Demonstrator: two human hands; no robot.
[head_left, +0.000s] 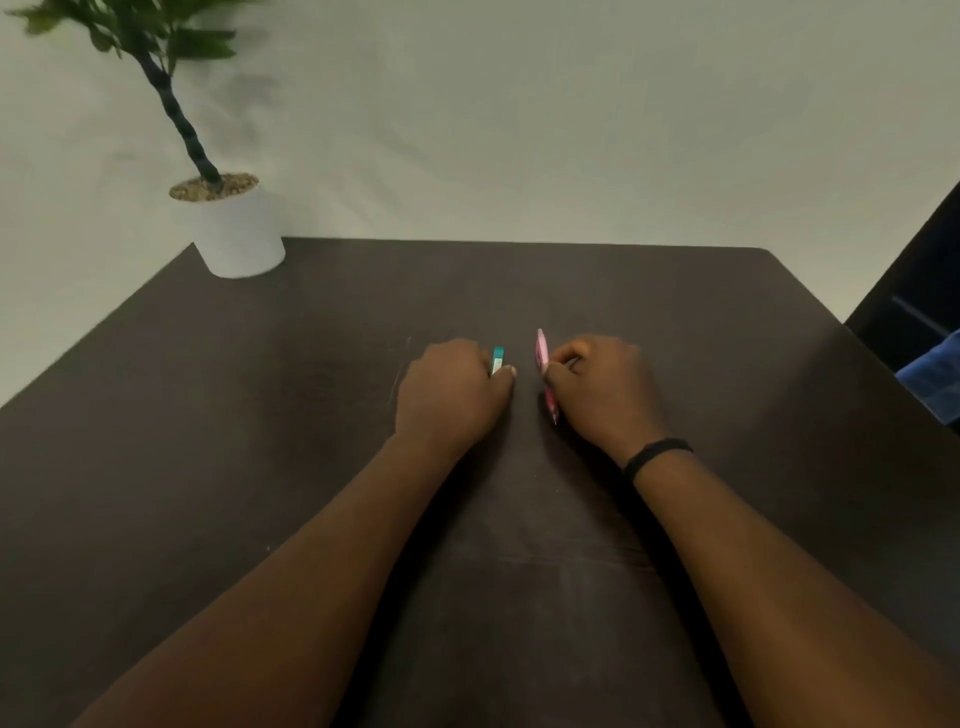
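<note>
1. Pink pen (542, 353): held over the middle of the table (260, 415). Its long axis runs almost straight away from the person, and the far end leans slightly left. The near end narrows and points back toward the person, low over the tabletop. The middle of the barrel is hidden by fingers.
2. Right hand (602, 387): fingers and thumb curl round the pen and grasp it. A black band (657, 457) sits on the wrist.
3. Small teal piece (498, 359): short and narrow, just left of the pen and apart from it, its free end pointing away from the person. What it is cannot be told.
4. Left hand (452, 395): curled, pinching the teal piece at its near end.
5. Potted plant (239, 234): in a white pot at the far left corner, well apart from both hands.
6. Blue cloth (935, 379): at the right edge, beside a dark chair (914, 291).
</note>
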